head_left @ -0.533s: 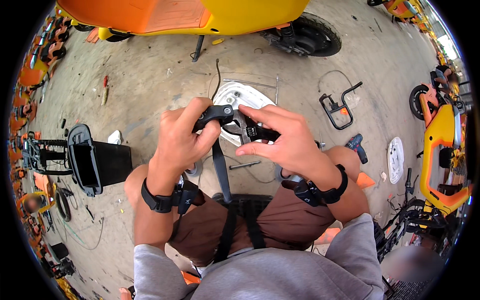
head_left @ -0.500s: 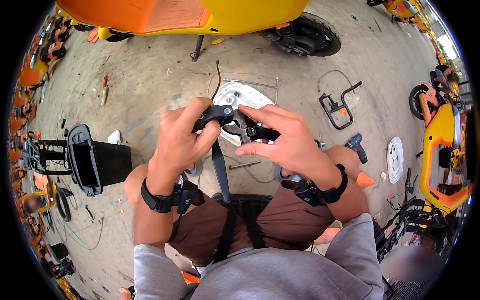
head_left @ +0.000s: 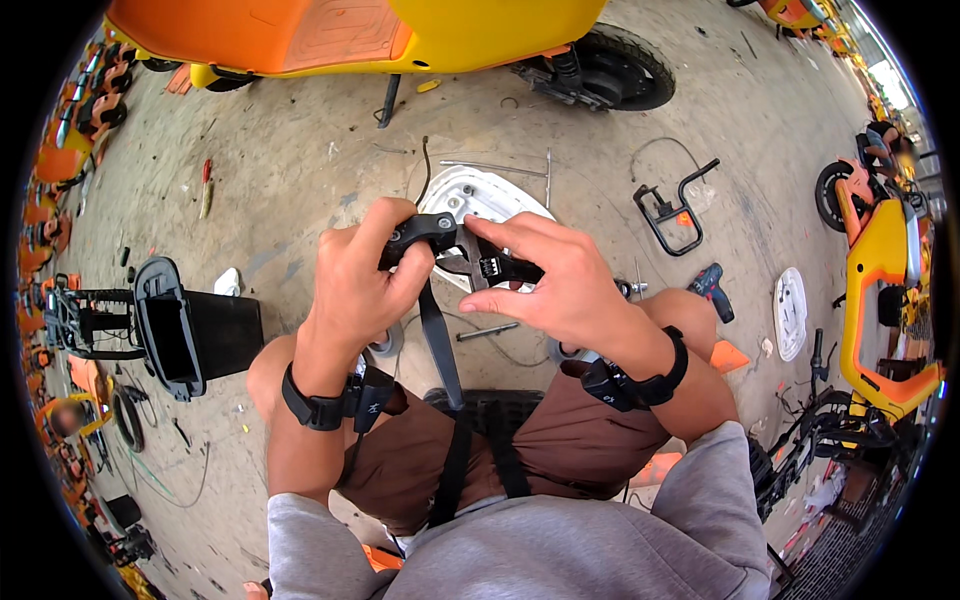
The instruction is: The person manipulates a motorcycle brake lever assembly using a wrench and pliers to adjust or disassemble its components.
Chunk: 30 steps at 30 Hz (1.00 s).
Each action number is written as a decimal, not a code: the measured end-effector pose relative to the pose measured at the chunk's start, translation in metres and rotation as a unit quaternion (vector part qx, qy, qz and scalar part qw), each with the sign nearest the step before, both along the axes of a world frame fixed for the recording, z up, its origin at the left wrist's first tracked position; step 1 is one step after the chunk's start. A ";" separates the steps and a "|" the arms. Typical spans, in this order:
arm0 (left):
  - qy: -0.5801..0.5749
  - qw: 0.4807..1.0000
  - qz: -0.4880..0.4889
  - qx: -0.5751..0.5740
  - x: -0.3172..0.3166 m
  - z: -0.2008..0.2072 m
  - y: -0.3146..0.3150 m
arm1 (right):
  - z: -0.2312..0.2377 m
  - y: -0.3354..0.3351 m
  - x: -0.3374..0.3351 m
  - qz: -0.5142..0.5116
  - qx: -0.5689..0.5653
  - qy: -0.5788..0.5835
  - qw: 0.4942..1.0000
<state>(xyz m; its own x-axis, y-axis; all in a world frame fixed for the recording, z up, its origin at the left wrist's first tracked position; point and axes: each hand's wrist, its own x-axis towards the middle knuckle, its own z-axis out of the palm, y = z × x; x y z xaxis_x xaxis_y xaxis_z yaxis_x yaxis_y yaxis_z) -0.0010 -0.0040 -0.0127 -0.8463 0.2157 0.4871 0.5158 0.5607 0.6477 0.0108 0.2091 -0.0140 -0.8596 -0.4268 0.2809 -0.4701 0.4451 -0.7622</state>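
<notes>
My left hand (head_left: 362,270) is closed round the black holder of a brake lever (head_left: 438,335), whose long flat blade hangs down toward my lap. A thin black cable (head_left: 427,165) rises from behind the fingers. In my right hand (head_left: 560,270), between thumb and fingers, is an adjustable wrench (head_left: 487,268) with a black handle. Its metal jaws are against or just beside the right end of the lever holder; the exact contact is hard to make out. Under both hands, on the floor, lies a white plastic panel (head_left: 480,190).
A yellow and orange scooter (head_left: 450,40) stands ahead. At left is a black bin-shaped box (head_left: 225,330); at right lie a bent black tube frame (head_left: 690,240), a cordless drill (head_left: 712,292) and another white panel (head_left: 790,315). Near my feet is a metal rod (head_left: 487,332).
Both hands, with the brake lever and wrench, have shifted slightly left in the picture. The wrench remains at the holder, and both grips look the same.
</notes>
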 end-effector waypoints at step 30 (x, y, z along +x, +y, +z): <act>-0.249 0.943 0.015 0.222 -0.003 0.002 -0.001 | -0.014 -0.013 0.005 -0.060 -0.008 0.215 0.975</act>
<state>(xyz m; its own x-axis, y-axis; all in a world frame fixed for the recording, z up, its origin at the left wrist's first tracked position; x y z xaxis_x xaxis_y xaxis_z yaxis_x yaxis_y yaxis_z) -0.0037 -0.0047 -0.0110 -0.9963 0.0566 0.0647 0.0742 0.1859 0.9798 0.0158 0.1966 -0.0282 -0.7048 -0.3234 0.6314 -0.6925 0.5068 -0.5134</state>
